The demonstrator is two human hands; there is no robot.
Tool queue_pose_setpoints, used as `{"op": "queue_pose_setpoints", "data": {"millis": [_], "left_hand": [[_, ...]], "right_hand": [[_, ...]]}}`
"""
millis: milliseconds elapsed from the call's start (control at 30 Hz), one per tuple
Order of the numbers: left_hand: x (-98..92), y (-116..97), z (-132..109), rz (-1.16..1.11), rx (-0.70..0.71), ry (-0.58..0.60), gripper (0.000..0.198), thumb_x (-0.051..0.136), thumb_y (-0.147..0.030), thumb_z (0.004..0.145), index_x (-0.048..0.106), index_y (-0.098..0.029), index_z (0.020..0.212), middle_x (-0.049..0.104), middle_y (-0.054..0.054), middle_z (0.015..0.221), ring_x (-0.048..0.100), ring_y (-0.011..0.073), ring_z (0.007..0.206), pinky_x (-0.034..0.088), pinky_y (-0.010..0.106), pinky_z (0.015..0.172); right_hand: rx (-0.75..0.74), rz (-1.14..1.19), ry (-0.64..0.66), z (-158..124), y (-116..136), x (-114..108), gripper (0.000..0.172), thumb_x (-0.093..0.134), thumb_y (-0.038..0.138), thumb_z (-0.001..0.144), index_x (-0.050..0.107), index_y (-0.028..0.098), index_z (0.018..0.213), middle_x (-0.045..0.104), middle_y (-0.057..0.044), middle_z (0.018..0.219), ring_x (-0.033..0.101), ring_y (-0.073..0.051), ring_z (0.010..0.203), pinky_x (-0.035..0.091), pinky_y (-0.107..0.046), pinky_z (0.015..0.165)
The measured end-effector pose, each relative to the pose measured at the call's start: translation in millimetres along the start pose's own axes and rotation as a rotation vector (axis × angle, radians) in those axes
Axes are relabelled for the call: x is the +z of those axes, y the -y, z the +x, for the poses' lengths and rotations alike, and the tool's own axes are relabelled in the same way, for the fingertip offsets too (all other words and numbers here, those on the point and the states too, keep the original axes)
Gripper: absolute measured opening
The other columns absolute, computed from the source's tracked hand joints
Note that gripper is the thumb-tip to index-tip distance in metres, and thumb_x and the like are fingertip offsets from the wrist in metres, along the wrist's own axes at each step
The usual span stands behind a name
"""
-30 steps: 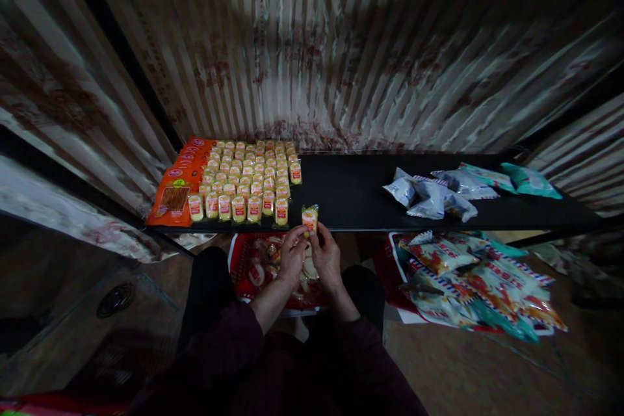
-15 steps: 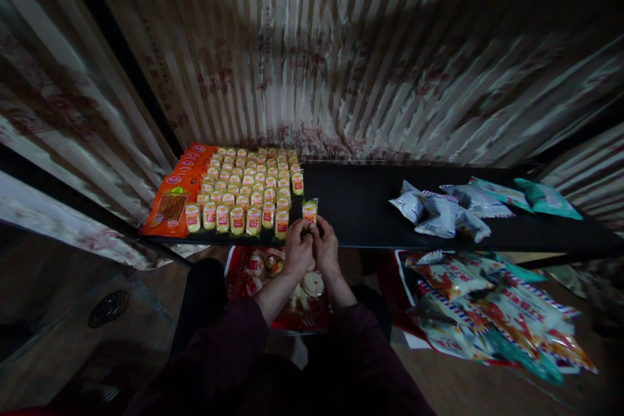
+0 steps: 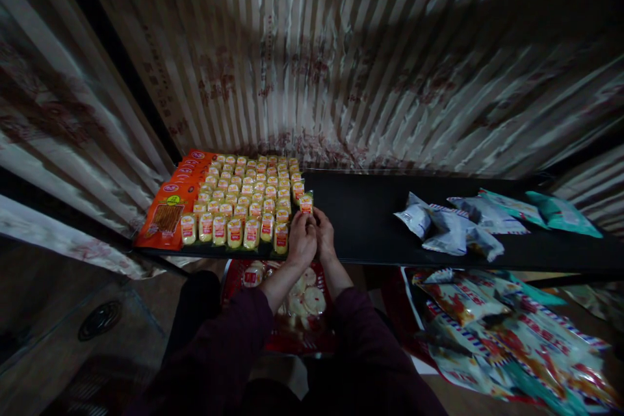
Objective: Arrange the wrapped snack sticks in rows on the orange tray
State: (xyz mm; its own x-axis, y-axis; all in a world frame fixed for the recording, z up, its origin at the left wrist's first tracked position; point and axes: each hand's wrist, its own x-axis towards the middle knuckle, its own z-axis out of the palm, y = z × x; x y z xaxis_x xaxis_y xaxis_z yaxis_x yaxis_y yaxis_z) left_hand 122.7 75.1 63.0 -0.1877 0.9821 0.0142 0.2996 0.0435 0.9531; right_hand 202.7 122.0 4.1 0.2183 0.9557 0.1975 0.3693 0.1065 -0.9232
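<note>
Between my fingers a small wrapped cake (image 3: 306, 203) with a red and yellow label stands upright over the black shelf (image 3: 361, 208). My left hand (image 3: 302, 237) is closed on its left side, and my right hand (image 3: 324, 233) is closed against its right. The fingers hide its lower part. Just left of my hands stand rows of the same wrapped cakes (image 3: 251, 234), packed close together. One wrapped cake (image 3: 298, 192) at the right edge of the rows is right behind the held one.
Orange snack packets (image 3: 163, 218) overlap at the shelf's left end. Silver bags (image 3: 446, 231) and green bags (image 3: 563, 213) lie on the right. Below the shelf are a red basket (image 3: 229, 283) with round wrapped cakes and a heap of snack bags (image 3: 526, 331). A pleated curtain (image 3: 312, 78) hangs behind.
Both hands have moved the held cake slightly left and farther back, closer to the rows of cakes. The whole view has shifted a little.
</note>
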Motion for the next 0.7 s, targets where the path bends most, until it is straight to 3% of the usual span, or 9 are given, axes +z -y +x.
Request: {"op": "queue_pose_setpoints", "data": {"millis": [200,500,700], "left_hand": [[4.0,-7,11,0.074,0.018,0.040,0.039,0.035,-0.018,0.087,0.059,-0.014,0.118,0.045,0.013,0.142,0.034,0.0186,0.137,0.022,0.036,0.116],[24.1,19,32,0.115,0.047,0.021,0.047,0.034,-0.022,0.088,0.050,-0.013,0.131,0.043,0.012,0.144,0.031,0.0202,0.138,0.020,0.035,0.117],[25.1,25,38,0.132,0.064,0.033,0.050,0.034,-0.023,0.087,0.047,-0.009,0.133,0.039,0.015,0.146,0.027,0.0213,0.140,0.018,0.034,0.117]], "right_hand": [[-0.033,-0.057,0.012,17,-3,3,0.040,0.048,0.035,0.077,0.065,0.016,0.107,0.067,-0.012,0.107,0.059,-0.023,0.096,0.047,-0.038,0.088],[-0.115,-0.095,0.054,29,-14,10,0.036,0.047,0.026,0.073,0.063,0.018,0.105,0.067,-0.010,0.101,0.059,-0.022,0.094,0.047,-0.037,0.088],[-0.123,-0.170,0.055,29,-18,18,0.034,0.045,0.022,0.075,0.062,0.020,0.104,0.066,-0.008,0.100,0.058,-0.022,0.094,0.046,-0.035,0.086]]}}
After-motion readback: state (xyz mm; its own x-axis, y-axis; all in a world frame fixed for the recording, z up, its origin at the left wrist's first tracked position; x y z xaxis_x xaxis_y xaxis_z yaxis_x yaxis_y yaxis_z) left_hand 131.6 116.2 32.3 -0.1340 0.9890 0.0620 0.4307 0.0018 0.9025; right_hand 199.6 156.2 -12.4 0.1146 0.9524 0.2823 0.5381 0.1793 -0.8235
